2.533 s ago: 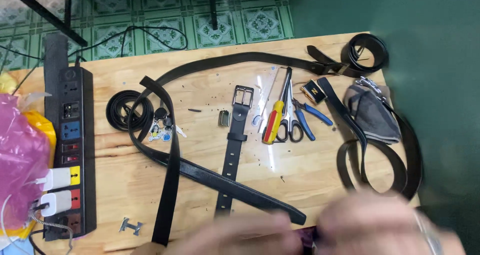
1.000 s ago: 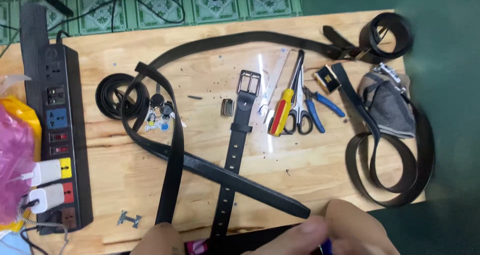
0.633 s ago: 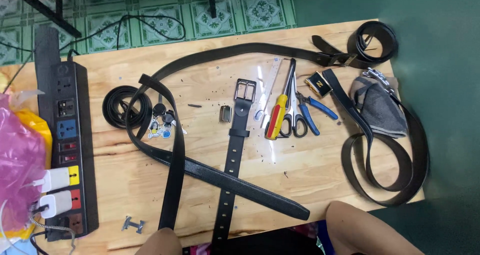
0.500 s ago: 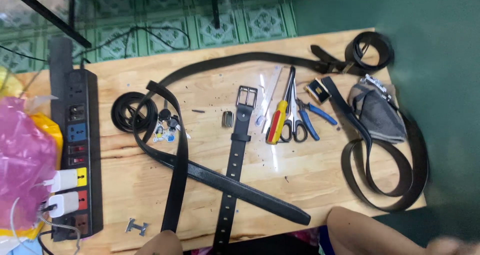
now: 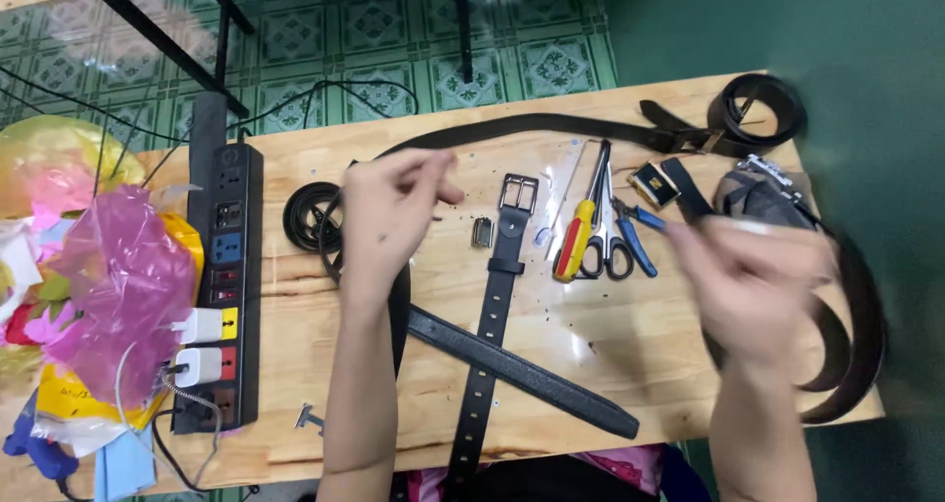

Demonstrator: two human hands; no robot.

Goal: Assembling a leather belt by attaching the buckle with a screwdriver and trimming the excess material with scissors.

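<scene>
My left hand (image 5: 386, 221) hovers over the left-middle of the wooden table (image 5: 650, 335), fingers loosely bent with nothing in them, above a coiled black belt (image 5: 305, 217). Motion-blurred, my right hand (image 5: 758, 285) is over the right end, next to a looped dark belt (image 5: 858, 335); I cannot tell whether it holds anything. A black belt with a silver buckle (image 5: 495, 295) lies upright between the hands. A second black belt (image 5: 532, 372) crosses it diagonally. By the buckle sits a small metal clasp (image 5: 482, 232).
Scissors (image 5: 602, 221), a red-and-yellow screwdriver (image 5: 574, 241) and blue pliers (image 5: 638, 244) lie right of the buckle. A black power strip (image 5: 221, 285) with plugs lines the left side, beside pink plastic bags (image 5: 108, 295). A grey pouch (image 5: 763, 189) and brown coiled belt (image 5: 758, 113) sit far right.
Both hands have come up from the near edge over the table: the left toward the coiled belt, the right toward the looped belt. The view has tilted slightly.
</scene>
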